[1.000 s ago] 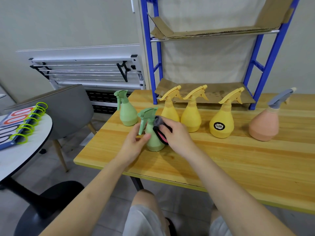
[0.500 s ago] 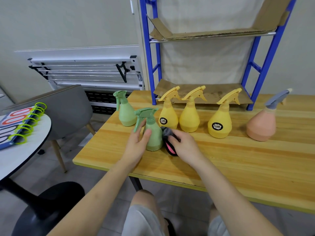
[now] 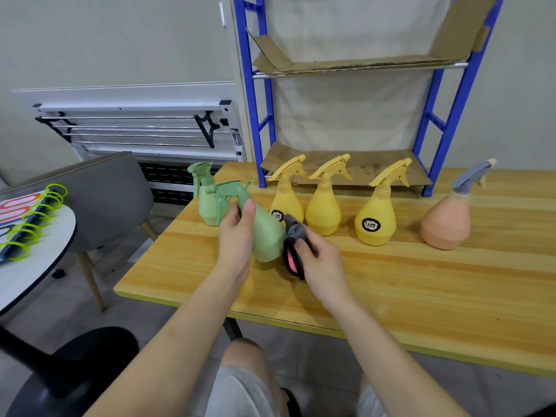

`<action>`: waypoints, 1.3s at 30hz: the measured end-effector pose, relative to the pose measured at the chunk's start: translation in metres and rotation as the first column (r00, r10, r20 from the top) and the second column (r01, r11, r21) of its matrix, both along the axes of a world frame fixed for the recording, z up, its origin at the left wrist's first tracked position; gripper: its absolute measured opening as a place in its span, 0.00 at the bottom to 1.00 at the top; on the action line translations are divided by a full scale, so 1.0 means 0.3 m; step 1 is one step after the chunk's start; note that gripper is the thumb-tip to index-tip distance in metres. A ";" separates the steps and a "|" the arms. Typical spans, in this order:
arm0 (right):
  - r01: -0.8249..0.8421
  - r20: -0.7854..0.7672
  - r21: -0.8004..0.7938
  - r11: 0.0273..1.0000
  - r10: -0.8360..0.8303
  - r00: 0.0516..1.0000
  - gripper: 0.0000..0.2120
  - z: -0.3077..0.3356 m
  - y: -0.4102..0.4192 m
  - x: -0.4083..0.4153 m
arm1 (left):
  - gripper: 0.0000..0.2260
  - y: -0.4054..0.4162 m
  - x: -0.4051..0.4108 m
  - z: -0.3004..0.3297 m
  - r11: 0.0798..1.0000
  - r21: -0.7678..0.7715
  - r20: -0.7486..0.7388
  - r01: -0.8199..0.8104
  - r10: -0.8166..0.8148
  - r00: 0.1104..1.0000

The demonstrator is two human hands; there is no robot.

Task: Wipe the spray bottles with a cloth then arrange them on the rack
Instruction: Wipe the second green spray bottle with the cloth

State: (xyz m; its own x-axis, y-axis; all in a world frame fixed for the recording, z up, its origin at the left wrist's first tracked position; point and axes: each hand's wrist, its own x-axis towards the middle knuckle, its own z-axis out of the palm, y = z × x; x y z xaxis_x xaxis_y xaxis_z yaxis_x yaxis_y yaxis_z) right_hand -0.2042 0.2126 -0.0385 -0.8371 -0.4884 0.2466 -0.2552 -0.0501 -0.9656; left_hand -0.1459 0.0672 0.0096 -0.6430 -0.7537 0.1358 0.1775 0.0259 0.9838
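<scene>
left hand (image 3: 236, 236) grips tilted green spray bottle (image 3: 264, 233) above wooden table (image 3: 421, 281) | right hand (image 3: 319, 257) clutches grey-pink cloth (image 3: 293, 251) against bottle's base | blue rack (image 3: 433, 121) behind

Six spray bottles (image 3: 323, 203) (one cloth (image 3: 293, 248))

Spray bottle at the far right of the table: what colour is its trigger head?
Grey trigger head, on a peach-pink bottle; head view.
</scene>
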 end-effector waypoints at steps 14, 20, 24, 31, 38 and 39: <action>-0.135 0.346 -0.270 0.953 0.227 0.910 0.12 0.092 0.005 0.024 | 0.17 -0.003 0.028 0.166 0.968 0.135 -0.077 0.212 -0.203 0.976; 0.010 0.159 -0.315 0.949 0.043 0.986 0.13 0.087 -0.013 0.081 | 0.22 0.019 0.005 0.197 0.982 0.004 0.048 0.187 -0.187 0.981; 0.058 0.157 -0.328 0.943 -0.006 0.988 0.17 0.065 -0.022 0.109 | 0.19 0.017 0.008 0.184 0.970 -0.139 0.071 0.200 -0.191 0.979; 0.132 -0.105 -0.219 0.967 -0.158 0.982 0.21 0.056 -0.019 0.119 | 0.11 0.051 0.003 0.163 0.970 -0.159 0.054 0.183 -0.176 0.983; 0.129 -0.285 -0.167 0.978 -0.173 0.943 0.22 0.022 -0.010 0.121 | 0.10 0.046 -0.002 0.174 0.961 -0.195 0.020 0.194 -0.194 0.981; 0.104 -0.220 -0.182 0.978 -0.144 0.965 0.22 0.023 -0.009 0.119 | 0.10 0.042 0.000 0.171 0.962 -0.179 0.009 0.208 -0.210 0.978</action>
